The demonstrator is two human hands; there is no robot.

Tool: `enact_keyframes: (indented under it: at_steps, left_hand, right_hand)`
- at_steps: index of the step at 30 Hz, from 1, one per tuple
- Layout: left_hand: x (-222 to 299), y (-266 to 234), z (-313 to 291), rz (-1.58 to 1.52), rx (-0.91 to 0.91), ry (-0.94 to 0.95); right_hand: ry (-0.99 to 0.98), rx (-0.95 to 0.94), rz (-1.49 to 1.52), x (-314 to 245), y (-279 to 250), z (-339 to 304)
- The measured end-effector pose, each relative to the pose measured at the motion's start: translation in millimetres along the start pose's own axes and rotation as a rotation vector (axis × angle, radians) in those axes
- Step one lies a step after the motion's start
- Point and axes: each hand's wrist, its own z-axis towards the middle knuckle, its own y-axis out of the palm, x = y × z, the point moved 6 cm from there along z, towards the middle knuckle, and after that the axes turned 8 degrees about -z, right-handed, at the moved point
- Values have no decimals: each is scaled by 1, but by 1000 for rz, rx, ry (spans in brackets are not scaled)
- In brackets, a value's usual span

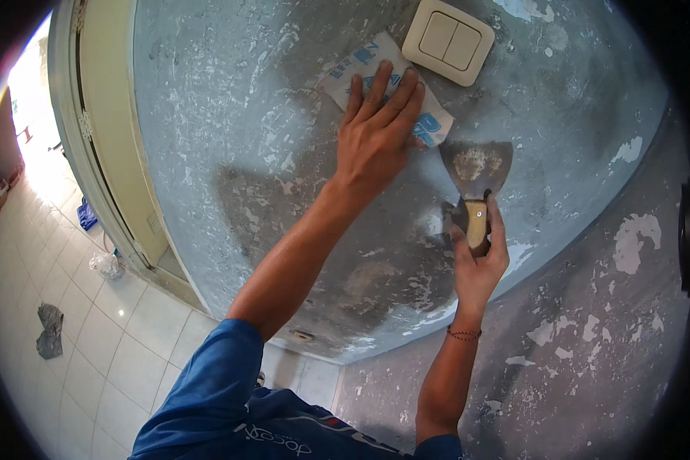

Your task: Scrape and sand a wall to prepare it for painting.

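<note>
Sanding seems in hand: the left hand (pixel 379 138), fingers spread, flattens a white sheet (pixel 437 119) on the wall (pixel 199 100), upper centre; the right grip (pixel 480 249) pinches a scraper (pixel 477 165). Next stroke probably needs even pressure, avoiding the switch (pixel 448 42).

My left hand (pixel 372 149) covers the middle of the blue-printed paper sheet (pixel 439 124), so its underside is out of sight, as are my palm and most of that thumb. My right hand (pixel 479 270) hides the butt of the putty knife (pixel 475 182) handle, and some of my fingers are lost behind it. I cannot tell whether the blade's edge touches the wall (pixel 199 84), nor what the dark patch beside the handle is. The top edge clips the light switch (pixel 449 41); the bottom edge cuts off my blue shirt (pixel 207 391). Glare washes out the far doorway (pixel 34 115). The blue item (pixel 87 215) on the floor (pixel 134 337) is too small to make out, and the black object (pixel 688 238) at the right rim is only partly in view.
</note>
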Motion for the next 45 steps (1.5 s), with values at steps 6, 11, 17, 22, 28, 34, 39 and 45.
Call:
enact_keyframes:
  at_steps: [6, 11, 17, 22, 28, 34, 39, 45]
  left_hand:
    - [4, 10, -37, 112, -132, 68]
    - [19, 21, -13, 20, -74, 29]
    - [24, 27, -18, 22, -70, 60]
    - [33, 30, -24, -92, 4, -21]
    - [27, 32, -39, 12, -189, 77]
    - [33, 34, -29, 14, -143, 88]
    - [45, 43, -17, -19, -137, 139]
    - [62, 61, -10, -97, -121, 135]
  right_hand:
    - [-25, -53, -181, -7, -7, 7]
    - [46, 32, -136, -3, -6, 6]
    - [81, 52, -111, 2, -9, -2]
    - [107, 107, -111, 8, -11, -5]
    - [19, 47, -193, 3, -10, -5]
    - [88, -104, -308, -1, -18, 2]
    - [103, 60, -215, 19, -31, -17]
    - [160, 48, -216, 25, -27, -25]
